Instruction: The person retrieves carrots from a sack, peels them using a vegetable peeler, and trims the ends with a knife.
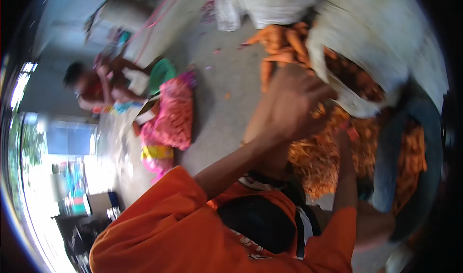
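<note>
My left hand (295, 101) is raised over a heap of orange scraps (316, 169), its fingers curled inward and blurred. Whatever it pinches, if anything, I cannot make out. Lower and to the right, my right hand (341, 137) is closed above the same heap, with a small red piece (353, 132) at its fingers. Beyond my left hand lie several smooth orange pieces (275, 43), some long like limbs. The open mouth of a white sack (330, 87) is close to both hands, with brownish-orange pieces inside.
More white sacks (277, 2) stand at the back. At right, a dark curved ring (429, 142) surrounds more orange pieces. A pink bag of pieces (173, 113) and a green basin (161, 75) are on the floor at left, near another person (103, 82) sitting low.
</note>
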`<state>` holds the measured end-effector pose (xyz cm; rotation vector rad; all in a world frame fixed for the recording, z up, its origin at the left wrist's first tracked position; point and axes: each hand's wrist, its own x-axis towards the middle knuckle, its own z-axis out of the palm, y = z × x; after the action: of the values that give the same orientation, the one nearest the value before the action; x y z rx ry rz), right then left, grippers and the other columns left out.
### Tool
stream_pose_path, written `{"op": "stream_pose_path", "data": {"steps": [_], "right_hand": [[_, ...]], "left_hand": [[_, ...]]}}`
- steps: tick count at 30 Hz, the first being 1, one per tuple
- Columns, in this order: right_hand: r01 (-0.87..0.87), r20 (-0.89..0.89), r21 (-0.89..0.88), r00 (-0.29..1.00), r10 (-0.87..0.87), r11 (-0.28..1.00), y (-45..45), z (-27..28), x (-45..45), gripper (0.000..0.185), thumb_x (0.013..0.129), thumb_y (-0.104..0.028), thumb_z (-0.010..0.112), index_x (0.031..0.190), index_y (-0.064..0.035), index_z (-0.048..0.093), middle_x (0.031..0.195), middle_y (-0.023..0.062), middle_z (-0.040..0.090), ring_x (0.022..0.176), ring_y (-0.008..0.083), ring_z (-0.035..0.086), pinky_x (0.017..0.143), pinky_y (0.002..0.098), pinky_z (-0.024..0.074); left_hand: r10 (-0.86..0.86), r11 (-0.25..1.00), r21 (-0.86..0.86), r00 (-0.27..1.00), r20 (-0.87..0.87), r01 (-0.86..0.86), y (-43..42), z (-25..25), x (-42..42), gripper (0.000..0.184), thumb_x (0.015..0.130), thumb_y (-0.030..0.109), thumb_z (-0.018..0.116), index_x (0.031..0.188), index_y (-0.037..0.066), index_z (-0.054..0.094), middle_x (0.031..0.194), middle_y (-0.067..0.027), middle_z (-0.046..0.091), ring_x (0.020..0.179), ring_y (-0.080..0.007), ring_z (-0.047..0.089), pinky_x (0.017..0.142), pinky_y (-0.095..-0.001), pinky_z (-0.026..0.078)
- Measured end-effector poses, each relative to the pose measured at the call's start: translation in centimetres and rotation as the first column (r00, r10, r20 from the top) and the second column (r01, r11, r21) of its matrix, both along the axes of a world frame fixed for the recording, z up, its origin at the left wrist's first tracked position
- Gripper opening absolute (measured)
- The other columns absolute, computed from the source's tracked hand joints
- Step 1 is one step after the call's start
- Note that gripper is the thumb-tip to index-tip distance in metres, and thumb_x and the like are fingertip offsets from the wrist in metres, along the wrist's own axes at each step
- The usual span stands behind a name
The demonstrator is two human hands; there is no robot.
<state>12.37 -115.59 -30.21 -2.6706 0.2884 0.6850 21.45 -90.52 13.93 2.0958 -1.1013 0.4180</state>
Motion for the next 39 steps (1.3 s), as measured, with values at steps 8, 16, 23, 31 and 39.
{"op": "stream_pose_path", "data": {"steps": [8,16,23,31,39], "right_hand": [[0.519,-0.095,-0.018,0.85,-0.518,0.855,0.9,8.7,-1.7,0.035,0.098,-0.044,0.068,0.101,-0.0087,0.072,0.085,0.0098,0.069,0.071,0.0269,0.065,0.062,0.0476,0.0524],[0.52,0.026,-0.083,0.854,-0.52,0.85,-2.6,13.8,-6.7,0.038,0.084,-0.041,0.084,0.086,-0.0066,0.067,0.082,0.0113,0.067,0.073,0.0297,0.065,0.066,0.0467,0.0528],[0.596,0.043,-0.278,0.791,-0.61,0.753,5.7,26.1,-16.0,0.044,0.077,-0.045,0.087,0.09,-0.0063,0.069,0.093,0.0136,0.07,0.09,0.0341,0.07,0.076,0.0476,0.055],[0.484,-0.041,-0.289,0.856,-0.515,0.826,11.2,29.6,-23.1,0.05,0.076,-0.05,0.087,0.093,-0.0029,0.078,0.096,0.0178,0.076,0.096,0.0376,0.072,0.081,0.0501,0.057],[0.373,-0.045,-0.337,0.911,-0.411,0.864,11.6,31.4,-21.5,0.045,0.074,-0.048,0.086,0.081,-0.0059,0.072,0.082,0.015,0.072,0.083,0.0349,0.071,0.072,0.0472,0.0532]], "left_hand": [[-0.102,0.967,-0.252,0.951,-0.291,0.027,2.6,-0.5,-0.7,0.027,0.08,-0.004,0.074,0.106,0.002,0.07,0.105,-0.011,0.07,0.106,-0.0253,0.065,0.103,-0.0372,0.047],[0.454,0.846,-0.065,0.778,-0.434,-0.53,38.0,-13.3,7.8,0.029,0.091,0.009,0.076,0.118,0.002,0.067,0.117,-0.0092,0.07,0.107,-0.022,0.065,0.097,-0.0361,0.051],[0.091,0.921,-0.262,0.812,-0.577,-0.289,53.7,-21.3,20.9,0.043,0.094,0.017,0.074,0.132,0.003,0.061,0.131,-0.0155,0.066,0.123,-0.0296,0.063,0.101,-0.0392,0.052],[0.019,0.924,-0.31,0.835,-0.55,-0.225,55.2,-24.2,23.5,0.044,0.094,0.017,0.074,0.134,0.003,0.06,0.133,-0.0156,0.064,0.125,-0.03,0.061,0.102,-0.0403,0.051],[0.045,0.874,-0.379,0.826,-0.561,-0.305,54.1,-29.8,20.5,0.046,0.094,0.017,0.073,0.136,0.004,0.059,0.135,-0.0158,0.063,0.126,-0.0303,0.06,0.103,-0.0415,0.051]]}}
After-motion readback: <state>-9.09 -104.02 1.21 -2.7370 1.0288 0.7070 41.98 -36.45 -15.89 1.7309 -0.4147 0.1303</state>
